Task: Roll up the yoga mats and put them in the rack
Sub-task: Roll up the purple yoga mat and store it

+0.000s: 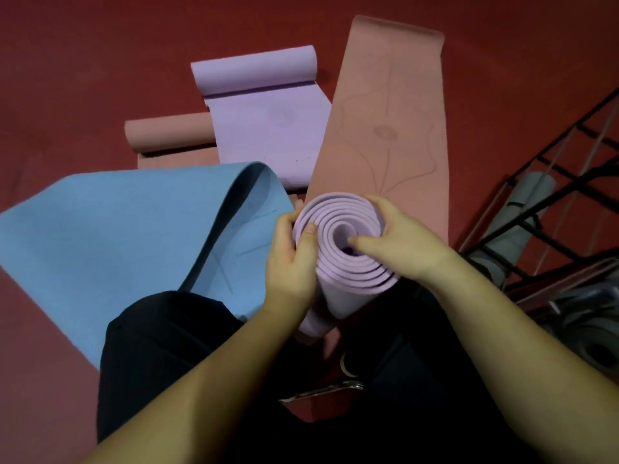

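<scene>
Head view: we stand the rolled lilac yoga mat [345,249] on end, left hand [292,259] clasping its side, right hand [400,241] gripping its rim, thumb in the core, keeping the coil tight for the rack [549,209] at right.

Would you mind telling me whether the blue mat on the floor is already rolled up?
No, the blue mat lies mostly spread out on the red floor, with only one end curling over.

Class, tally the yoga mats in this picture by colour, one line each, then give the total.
Purple: 2, the rolled mat in both hands and one on the floor
Pink: 2
Blue: 1
Grey: 2
Total: 7
</scene>
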A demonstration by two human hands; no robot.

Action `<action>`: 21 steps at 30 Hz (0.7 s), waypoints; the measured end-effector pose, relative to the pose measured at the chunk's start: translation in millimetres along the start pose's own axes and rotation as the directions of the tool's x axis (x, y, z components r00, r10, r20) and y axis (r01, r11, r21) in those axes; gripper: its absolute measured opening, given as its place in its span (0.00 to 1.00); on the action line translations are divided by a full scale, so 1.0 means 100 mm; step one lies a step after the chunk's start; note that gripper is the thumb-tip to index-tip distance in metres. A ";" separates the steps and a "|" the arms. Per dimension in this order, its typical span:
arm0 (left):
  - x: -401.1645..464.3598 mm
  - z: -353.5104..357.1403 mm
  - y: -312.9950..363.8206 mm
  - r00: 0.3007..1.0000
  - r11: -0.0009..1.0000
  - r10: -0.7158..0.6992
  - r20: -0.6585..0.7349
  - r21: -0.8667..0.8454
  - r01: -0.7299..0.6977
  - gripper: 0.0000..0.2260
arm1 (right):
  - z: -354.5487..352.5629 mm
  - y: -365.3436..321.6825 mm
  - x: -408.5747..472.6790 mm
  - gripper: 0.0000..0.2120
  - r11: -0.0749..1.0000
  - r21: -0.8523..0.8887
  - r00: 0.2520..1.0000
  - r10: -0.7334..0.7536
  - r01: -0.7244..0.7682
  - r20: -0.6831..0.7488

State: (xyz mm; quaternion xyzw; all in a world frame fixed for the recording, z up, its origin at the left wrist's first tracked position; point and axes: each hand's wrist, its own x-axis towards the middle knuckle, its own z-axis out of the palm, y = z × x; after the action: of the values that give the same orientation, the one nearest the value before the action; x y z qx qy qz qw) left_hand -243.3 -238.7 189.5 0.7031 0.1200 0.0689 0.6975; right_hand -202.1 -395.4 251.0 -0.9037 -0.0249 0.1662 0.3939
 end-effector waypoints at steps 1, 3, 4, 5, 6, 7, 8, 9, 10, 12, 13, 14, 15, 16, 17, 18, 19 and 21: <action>0.08 0.06 0.01 1.000 1.000 0.002 0.014 0.010 -0.002 0.17 | -0.05 0.00 0.05 0.28 0.999 -0.023 0.999 0.032 -0.032 -0.010; 0.27 0.23 0.01 0.995 0.997 0.038 0.090 0.061 -0.044 0.25 | -0.19 0.09 0.23 0.25 0.993 0.015 0.988 0.120 -0.119 -0.092; 0.35 0.30 -0.01 0.988 0.994 0.067 0.139 0.074 -0.078 0.29 | -0.25 0.14 0.31 0.24 0.986 0.073 0.978 0.158 -0.149 -0.134; 0.41 0.36 -0.03 0.974 0.991 0.095 0.207 0.071 -0.111 0.31 | -0.31 0.21 0.40 0.23 0.976 0.132 0.966 0.196 -0.175 -0.169; 0.49 0.44 -0.06 0.948 0.985 0.117 0.297 0.086 -0.148 0.35 | -0.39 0.29 0.47 0.22 0.963 0.181 0.951 0.236 -0.201 -0.198; 0.55 0.50 -0.11 0.919 0.972 0.140 0.369 0.128 -0.199 0.39 | -0.45 0.37 0.54 0.22 0.951 0.215 0.942 0.267 -0.223 -0.203; 0.62 0.54 -0.17 0.891 0.950 0.148 0.429 0.190 -0.249 0.45 | -0.51 0.45 0.60 0.22 0.940 0.245 0.935 0.291 -0.239 -0.203; 0.68 0.62 -0.23 0.868 0.931 0.119 0.483 0.250 -0.267 0.50 | -0.59 0.53 0.65 0.22 0.928 0.274 0.926 0.315 -0.254 -0.210; 0.72 0.70 -0.29 0.850 0.913 0.067 0.523 0.312 -0.264 0.54 | -0.67 0.62 0.70 0.21 0.915 0.301 0.916 0.340 -0.269 -0.215; 0.76 0.84 -0.40 0.823 0.873 -0.009 0.568 0.406 -0.271 0.59 | -0.80 0.77 0.79 0.20 0.894 0.350 0.907 0.364 -0.278 -0.210; 0.78 0.97 -0.48 0.813 0.854 -0.018 0.582 0.432 -0.290 0.59 | -0.88 0.90 0.83 0.20 0.878 0.381 0.899 0.386 -0.289 -0.209; 0.79 1.02 -0.53 0.816 0.837 -0.002 0.579 0.448 -0.315 0.60 | -0.92 0.96 0.87 0.20 0.864 0.410 0.896 0.397 -0.292 -0.200; 0.80 1.12 -0.57 0.813 0.823 0.009 0.582 0.458 -0.337 0.60 | -0.99 1.07 0.89 0.19 0.848 0.441 0.891 0.410 -0.294 -0.195; 0.82 1.26 -0.61 0.810 0.810 0.011 0.586 0.470 -0.351 0.61 | -1.07 1.20 0.91 0.17 0.832 0.472 0.889 0.417 -0.291 -0.188; 0.82 1.36 -0.64 0.808 0.795 0.019 0.589 0.481 -0.369 0.62 | -1.12 1.31 0.94 0.16 0.819 0.501 0.890 0.417 -0.282 -0.182; 0.82 1.48 -0.67 0.799 0.774 0.023 0.601 0.495 -0.394 0.63 | -1.18 1.44 0.96 0.16 0.800 0.528 0.886 0.430 -0.284 -0.174; 0.81 1.58 -0.69 0.790 0.753 0.027 0.612 0.508 -0.419 0.63 | -1.23 1.57 0.97 0.16 0.778 0.561 0.883 0.440 -0.283 -0.165; 0.79 1.79 -0.74 0.769 0.721 0.017 0.639 0.525 -0.452 0.63 | -1.32 1.83 0.98 0.22 0.712 0.642 0.869 0.474 -0.284 -0.142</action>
State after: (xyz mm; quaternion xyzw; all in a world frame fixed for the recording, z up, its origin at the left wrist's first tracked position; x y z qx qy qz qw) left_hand -125.4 -390.2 107.1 0.8949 -0.1834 -0.1073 0.3924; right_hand -83.1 -597.4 175.1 -0.7301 0.2767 0.1059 0.6158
